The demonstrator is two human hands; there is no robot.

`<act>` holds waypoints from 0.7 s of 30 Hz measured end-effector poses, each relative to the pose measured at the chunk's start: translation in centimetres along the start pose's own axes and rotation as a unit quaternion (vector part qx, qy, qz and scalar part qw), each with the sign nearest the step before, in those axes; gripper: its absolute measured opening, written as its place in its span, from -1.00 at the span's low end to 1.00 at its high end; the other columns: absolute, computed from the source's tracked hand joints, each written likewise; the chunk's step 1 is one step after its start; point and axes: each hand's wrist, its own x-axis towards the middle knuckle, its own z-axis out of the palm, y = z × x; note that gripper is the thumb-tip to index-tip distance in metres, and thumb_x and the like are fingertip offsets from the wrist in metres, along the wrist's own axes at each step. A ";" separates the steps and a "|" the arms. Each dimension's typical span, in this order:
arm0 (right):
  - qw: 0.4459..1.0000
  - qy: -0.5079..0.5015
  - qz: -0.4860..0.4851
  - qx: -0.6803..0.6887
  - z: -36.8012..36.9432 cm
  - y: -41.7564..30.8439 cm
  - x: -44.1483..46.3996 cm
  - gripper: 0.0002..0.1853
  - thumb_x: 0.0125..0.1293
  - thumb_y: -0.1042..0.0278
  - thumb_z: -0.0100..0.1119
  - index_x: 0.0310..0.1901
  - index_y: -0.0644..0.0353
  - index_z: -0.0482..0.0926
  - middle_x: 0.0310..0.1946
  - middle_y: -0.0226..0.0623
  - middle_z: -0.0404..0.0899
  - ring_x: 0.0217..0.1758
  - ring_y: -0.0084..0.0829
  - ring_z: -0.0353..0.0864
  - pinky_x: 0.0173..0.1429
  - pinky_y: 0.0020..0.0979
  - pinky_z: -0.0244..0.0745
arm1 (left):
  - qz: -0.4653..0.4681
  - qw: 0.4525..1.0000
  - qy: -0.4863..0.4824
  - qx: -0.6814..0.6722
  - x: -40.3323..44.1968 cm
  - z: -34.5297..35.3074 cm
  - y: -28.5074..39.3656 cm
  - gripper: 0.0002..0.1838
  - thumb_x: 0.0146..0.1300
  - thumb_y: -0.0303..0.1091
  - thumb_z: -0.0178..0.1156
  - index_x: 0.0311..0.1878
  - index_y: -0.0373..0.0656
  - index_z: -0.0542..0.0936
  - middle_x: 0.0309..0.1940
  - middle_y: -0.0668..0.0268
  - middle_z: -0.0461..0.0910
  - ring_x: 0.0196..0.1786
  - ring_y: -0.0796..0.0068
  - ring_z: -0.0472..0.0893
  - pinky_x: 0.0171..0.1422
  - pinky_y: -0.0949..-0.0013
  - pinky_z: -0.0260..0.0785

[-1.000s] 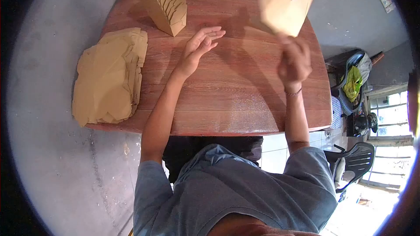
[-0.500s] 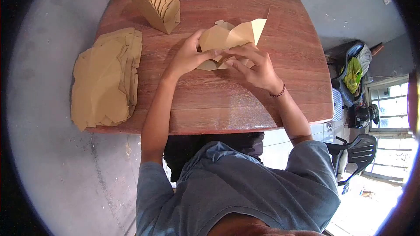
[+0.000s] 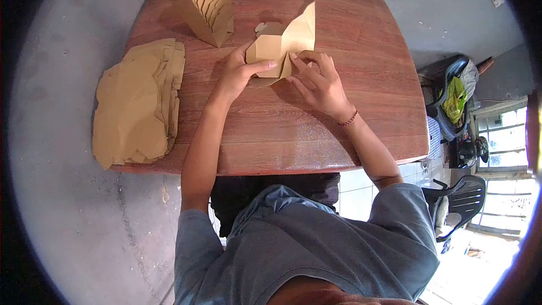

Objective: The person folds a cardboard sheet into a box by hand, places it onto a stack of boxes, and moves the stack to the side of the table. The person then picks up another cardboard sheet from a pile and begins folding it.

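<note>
Turned since half a second earlier, the part-folded cardboard box (image 3: 271, 48) now had its tall panel upright at the far right. It was at the middle of the counter (image 3: 254, 135), between the hands. The left hand (image 3: 234, 76) gripped its left side, thumb across the near wall; the right hand (image 3: 323, 83), loosely curled, held a near right corner flap between thumb and fingers. Some walls looked formed, with that corner and the tall panel seemingly left to close. Flat cardboard blanks (image 3: 132, 101) lay unfolded at left; beyond, folded boxes (image 3: 192, 8) stood nested
</note>
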 end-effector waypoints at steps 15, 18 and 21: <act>1.000 0.004 -0.030 0.000 -0.7 -0.4 0.3 -0.54 0.12 0.44 0.47 0.12 0.16 0.68 -0.05 -0.29 0.59 -0.11 -0.31 0.56 -0.03 -0.30 0.44 | 0.036 0.997 0.012 0.065 -0.3 1.1 0.7 -0.55 0.23 -0.36 0.44 0.15 -0.31 0.59 -0.04 0.21 0.70 0.01 0.49 0.67 0.12 0.39 0.49; 0.999 -0.016 -0.025 -0.038 -0.8 -0.3 0.4 -0.54 0.16 0.39 0.45 0.14 0.15 0.67 -0.02 -0.28 0.58 -0.08 -0.30 0.55 0.00 -0.28 0.42 | 0.048 0.995 -0.001 0.083 -0.3 0.9 0.7 -0.53 0.23 -0.36 0.44 0.17 -0.31 0.56 -0.03 0.22 0.69 0.04 0.49 0.65 0.14 0.38 0.49; 0.994 -0.031 -0.029 -0.096 -0.8 -0.3 0.3 -0.52 0.24 0.28 0.41 0.21 0.09 0.64 0.08 -0.23 0.55 0.00 -0.24 0.51 0.04 -0.22 0.39 | 0.073 0.994 0.000 0.084 -0.3 1.0 0.6 -0.50 0.23 -0.36 0.43 0.21 -0.28 0.53 0.00 0.23 0.66 0.05 0.49 0.64 0.14 0.36 0.49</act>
